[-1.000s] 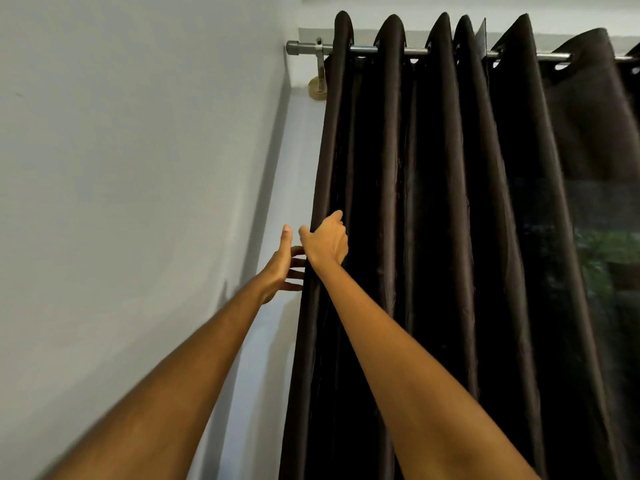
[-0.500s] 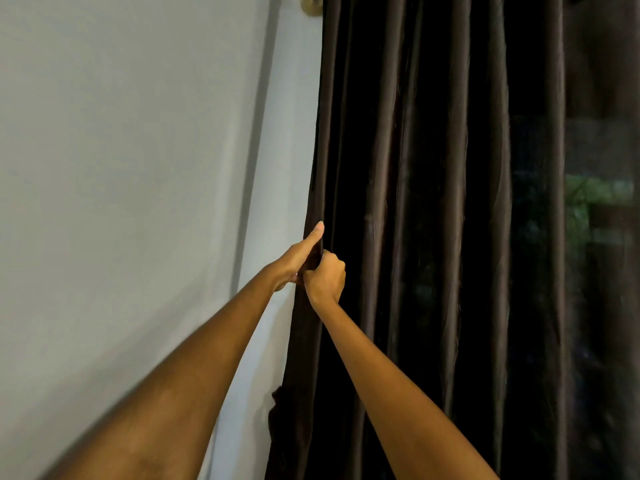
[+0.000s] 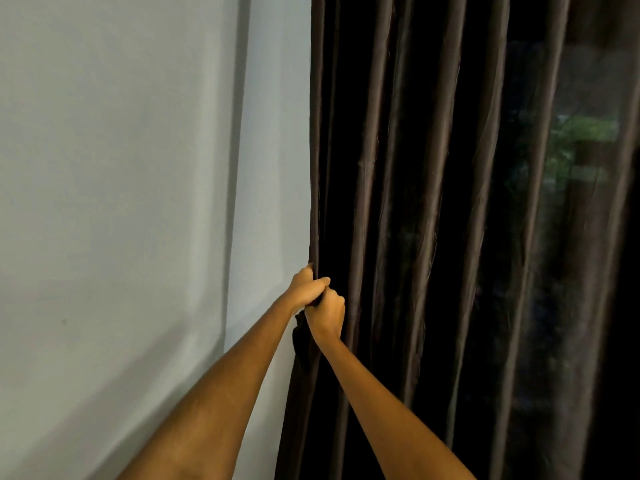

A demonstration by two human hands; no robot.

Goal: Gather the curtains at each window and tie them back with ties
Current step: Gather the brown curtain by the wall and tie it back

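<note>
A dark brown curtain (image 3: 429, 209) hangs in long vertical folds over the window, filling the right half of the head view. My left hand (image 3: 304, 289) is closed around the curtain's left edge at mid height. My right hand (image 3: 327, 315) sits just below and to the right of it, touching it, with its fingers curled into the same edge fold. A small bunch of dark fabric sticks out under the two hands. No separate tie can be made out.
A pale grey wall (image 3: 114, 202) fills the left half, with a corner (image 3: 239, 168) just left of the curtain. Green foliage (image 3: 581, 140) shows through the thin curtain at the right.
The view has dropped below the curtain rod. My left hand went from open beside the edge to closed on it. Both hands slid lower along the curtain's left edge and now touch.
</note>
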